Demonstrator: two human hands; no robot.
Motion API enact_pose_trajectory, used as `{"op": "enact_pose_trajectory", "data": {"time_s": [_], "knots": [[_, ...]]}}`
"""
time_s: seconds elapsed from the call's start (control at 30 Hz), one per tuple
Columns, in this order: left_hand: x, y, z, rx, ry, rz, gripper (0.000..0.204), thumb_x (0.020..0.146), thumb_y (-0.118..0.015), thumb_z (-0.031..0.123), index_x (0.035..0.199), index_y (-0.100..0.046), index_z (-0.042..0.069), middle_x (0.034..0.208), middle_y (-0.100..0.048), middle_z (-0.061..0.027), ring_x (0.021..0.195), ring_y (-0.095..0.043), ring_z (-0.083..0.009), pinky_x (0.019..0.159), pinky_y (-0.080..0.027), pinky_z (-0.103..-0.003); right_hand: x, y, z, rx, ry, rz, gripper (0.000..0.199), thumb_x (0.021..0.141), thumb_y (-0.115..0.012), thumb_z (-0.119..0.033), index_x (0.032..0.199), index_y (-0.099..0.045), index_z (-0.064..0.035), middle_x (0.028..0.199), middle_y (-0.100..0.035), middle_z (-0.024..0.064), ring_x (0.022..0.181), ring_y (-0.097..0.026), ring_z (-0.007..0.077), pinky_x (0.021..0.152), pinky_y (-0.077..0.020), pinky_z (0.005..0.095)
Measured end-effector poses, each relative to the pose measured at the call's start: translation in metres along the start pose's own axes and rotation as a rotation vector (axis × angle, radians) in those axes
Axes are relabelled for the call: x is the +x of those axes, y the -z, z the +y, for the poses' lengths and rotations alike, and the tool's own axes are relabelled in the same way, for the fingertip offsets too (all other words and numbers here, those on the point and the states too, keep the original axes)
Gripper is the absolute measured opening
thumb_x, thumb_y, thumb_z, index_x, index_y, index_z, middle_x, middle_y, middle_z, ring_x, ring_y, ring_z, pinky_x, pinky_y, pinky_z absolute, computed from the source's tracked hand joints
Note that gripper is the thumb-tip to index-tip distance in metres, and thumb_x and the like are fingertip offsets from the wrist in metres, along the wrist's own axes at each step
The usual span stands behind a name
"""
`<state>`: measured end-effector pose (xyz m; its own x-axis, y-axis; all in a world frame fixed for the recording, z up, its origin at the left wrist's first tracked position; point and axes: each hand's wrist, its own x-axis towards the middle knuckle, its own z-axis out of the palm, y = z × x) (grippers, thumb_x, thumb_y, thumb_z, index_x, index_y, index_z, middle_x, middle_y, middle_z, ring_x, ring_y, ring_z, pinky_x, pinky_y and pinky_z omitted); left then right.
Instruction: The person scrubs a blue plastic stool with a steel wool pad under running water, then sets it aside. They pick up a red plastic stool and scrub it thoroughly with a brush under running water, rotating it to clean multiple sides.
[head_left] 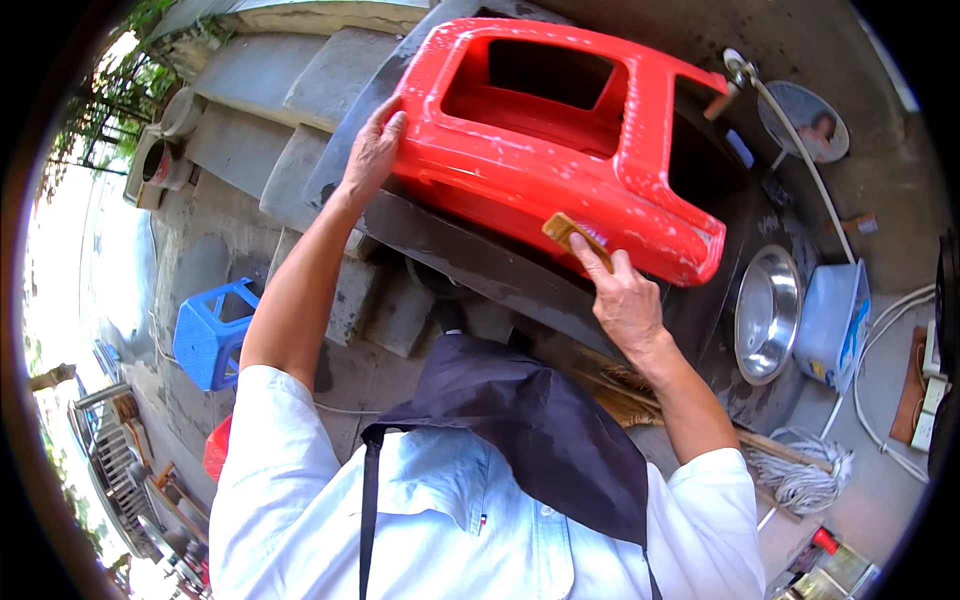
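Note:
A red plastic stool [500, 158] lies on its side across the dark stone sink [470, 240], with white foam speckles over its surface. My left hand [374, 150] grips the stool's seat end at the left, thumb and fingers on its edge. In my right hand [622, 300] is a wooden scrubbing brush [575, 238], pressed against the lower side panel of the stool. Its bristles mostly face the stool and are hard to see.
A steel basin [768, 315] and a pale blue plastic tub [833, 325] stand at the right. Above them is a tap [737, 68] with a hose. A small blue stool [212, 335] is on the ground at left, below concrete steps [260, 75]. A string mop [800, 470] lies at the lower right.

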<state>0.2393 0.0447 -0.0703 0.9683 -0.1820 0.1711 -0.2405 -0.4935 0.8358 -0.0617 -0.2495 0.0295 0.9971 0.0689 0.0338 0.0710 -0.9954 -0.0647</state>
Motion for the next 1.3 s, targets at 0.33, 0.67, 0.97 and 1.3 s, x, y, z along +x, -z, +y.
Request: {"op": "enact_pose_trajectory", "data": {"time_s": [0.33, 0.67, 0.97, 1.3], "knots": [[-0.014, 0.003, -0.032, -0.968, 0.351, -0.209, 0.051, 0.110, -0.047, 0.035, 0.150, -0.047, 0.004, 0.144, -0.058, -0.0070, 0.131, -0.052, -0.0155, 0.115, -0.035, -0.031, 0.149, -0.045, -0.132, 0.039, 0.155, -0.112, 0.078, 0.086, -0.057, -0.001, 0.158, -0.037, -0.0253, 0.095, -0.057, 0.0191, 0.069, -0.071, 0.0354, 0.066, -0.0606, 0.0483], [-0.031, -0.003, -0.008, -0.810, 0.213, -0.178, 0.049, 0.107, -0.054, 0.034, 0.146, -0.049, 0.004, 0.137, -0.060, -0.0053, 0.126, -0.053, -0.0154, 0.112, -0.038, -0.032, 0.057, 0.028, -0.015, 0.098, -0.100, 0.064, 0.063, 0.097, -0.055, -0.014, 0.158, -0.038, -0.0136, 0.083, -0.063, 0.0228, 0.066, -0.066, 0.0392, 0.063, -0.0567, 0.0506], [-0.035, -0.013, -0.028, -0.789, 0.172, -0.139, 0.057, 0.107, -0.051, 0.046, 0.142, -0.053, 0.001, 0.133, -0.063, -0.0068, 0.122, -0.055, -0.0147, 0.108, -0.041, -0.031, 0.090, 0.050, -0.028, 0.262, -0.203, 0.136, 0.063, 0.100, -0.058, -0.022, 0.157, -0.035, -0.0119, 0.088, -0.067, 0.0234, 0.082, -0.070, 0.0412, 0.079, -0.0549, 0.0525], [-0.036, -0.021, -0.026, -0.802, 0.308, -0.101, 0.061, 0.105, -0.052, 0.050, 0.144, -0.049, 0.002, 0.140, -0.057, -0.0068, 0.130, -0.049, -0.0170, 0.114, -0.035, -0.034, -0.060, -0.022, 0.099, 1.138, -0.777, 0.900, 0.040, 0.109, -0.050, -0.029, 0.131, -0.056, 0.0039, 0.124, -0.063, 0.0135, 0.111, -0.062, 0.0174, 0.101, -0.0480, 0.0340]]}}
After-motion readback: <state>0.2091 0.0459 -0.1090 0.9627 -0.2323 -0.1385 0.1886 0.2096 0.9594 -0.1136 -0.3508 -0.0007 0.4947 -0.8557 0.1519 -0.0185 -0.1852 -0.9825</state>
